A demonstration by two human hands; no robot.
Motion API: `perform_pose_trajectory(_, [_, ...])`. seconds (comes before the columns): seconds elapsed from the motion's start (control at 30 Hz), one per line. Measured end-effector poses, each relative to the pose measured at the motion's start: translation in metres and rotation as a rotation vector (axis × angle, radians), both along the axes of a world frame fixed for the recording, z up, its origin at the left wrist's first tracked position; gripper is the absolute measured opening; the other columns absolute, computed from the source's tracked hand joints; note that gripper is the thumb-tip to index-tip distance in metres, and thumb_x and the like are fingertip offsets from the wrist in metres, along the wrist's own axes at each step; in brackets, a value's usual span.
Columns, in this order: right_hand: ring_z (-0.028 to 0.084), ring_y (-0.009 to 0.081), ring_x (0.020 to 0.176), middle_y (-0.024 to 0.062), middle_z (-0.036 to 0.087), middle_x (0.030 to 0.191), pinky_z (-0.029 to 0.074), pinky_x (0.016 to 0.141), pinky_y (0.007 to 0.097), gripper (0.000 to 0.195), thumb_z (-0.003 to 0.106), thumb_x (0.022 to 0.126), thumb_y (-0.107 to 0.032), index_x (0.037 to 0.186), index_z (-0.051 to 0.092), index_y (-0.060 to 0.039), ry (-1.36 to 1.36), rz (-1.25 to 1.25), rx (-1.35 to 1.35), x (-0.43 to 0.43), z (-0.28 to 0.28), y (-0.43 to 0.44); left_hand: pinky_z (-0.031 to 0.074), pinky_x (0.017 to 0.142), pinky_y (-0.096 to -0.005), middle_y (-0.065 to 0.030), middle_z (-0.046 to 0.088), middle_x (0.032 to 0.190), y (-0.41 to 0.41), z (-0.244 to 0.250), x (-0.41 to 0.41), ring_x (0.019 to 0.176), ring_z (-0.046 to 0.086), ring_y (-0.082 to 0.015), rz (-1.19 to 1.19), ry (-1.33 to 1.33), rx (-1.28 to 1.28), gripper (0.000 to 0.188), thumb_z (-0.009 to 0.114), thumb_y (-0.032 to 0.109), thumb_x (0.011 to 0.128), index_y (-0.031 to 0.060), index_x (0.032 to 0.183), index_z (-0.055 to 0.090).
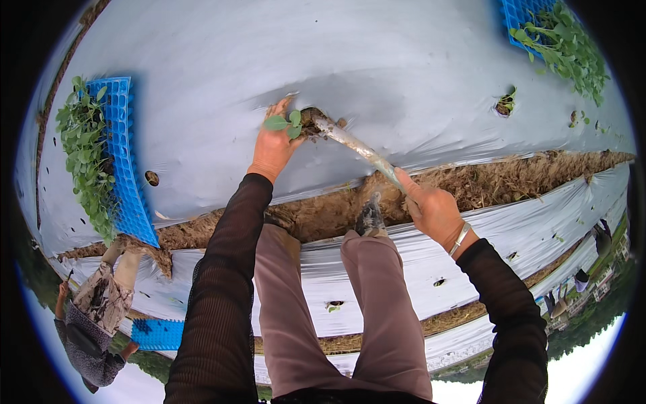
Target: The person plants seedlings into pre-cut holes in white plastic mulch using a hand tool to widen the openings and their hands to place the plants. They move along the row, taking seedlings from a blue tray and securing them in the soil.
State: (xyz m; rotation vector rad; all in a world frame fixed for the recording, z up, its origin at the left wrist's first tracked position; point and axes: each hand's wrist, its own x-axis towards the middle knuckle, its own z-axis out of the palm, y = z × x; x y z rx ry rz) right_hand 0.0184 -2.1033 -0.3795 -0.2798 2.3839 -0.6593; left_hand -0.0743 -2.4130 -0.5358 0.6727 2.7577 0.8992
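Note:
My left hand (275, 146) rests on silvery plastic mulch film (212, 121) at the left side of a planting hole (314, 117). A small leafy seedling (294, 121) stands among its fingers, its leaves covering part of the hand. Whether the fingers grip the stem is hidden. My right hand (436, 209) is closed around the lower end of a pale, soil-smeared digging tool handle (361, 147). The tool slants up and left into the hole, where its working end is hidden by dark soil. Loose crumbs of soil lie around the hole.
Blue seedling trays (123, 151) lie on the film at left and upper right (520, 20). A soil furrow (323, 217) runs past my boot (371, 214). A planted hole (504, 105) is at right. At lower left a person (96, 328) holds another blue tray (157, 334).

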Motion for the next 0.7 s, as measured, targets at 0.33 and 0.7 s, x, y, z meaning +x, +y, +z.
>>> perform_pose_trajectory(0.33, [0.061, 0.0288, 0.063, 0.0159, 0.063, 0.077, 0.050, 0.058, 0.0341, 0.061, 0.060, 0.075, -0.003, 0.134, 0.041, -0.0102, -0.304, -0.391, -0.151, 0.012, 0.013, -0.024, 0.039, 0.100, -0.0399, -0.0133, 0.044, 0.132, 0.009, 0.017, -0.014, 0.123, 0.040, -0.0337, 0.027, -0.105, -0.063, 0.042, 0.078, 0.006, 0.056, 0.0033, 0.095, 0.063])
perform_pose_trajectory(0.7, [0.061, 0.0124, 0.074, 0.0218, 0.063, 0.099, 0.047, 0.067, 0.0241, 0.053, 0.057, 0.080, -0.001, 0.131, 0.044, -0.0052, -0.359, -0.733, -0.285, 0.028, 0.037, -0.050, 0.035, 0.103, -0.0414, -0.0071, 0.047, 0.131, 0.017, 0.000, 0.005, 0.126, 0.037, -0.0312, 0.049, 0.034, -0.166, 0.039, 0.074, 0.006, 0.059, 0.0041, 0.097, 0.066])
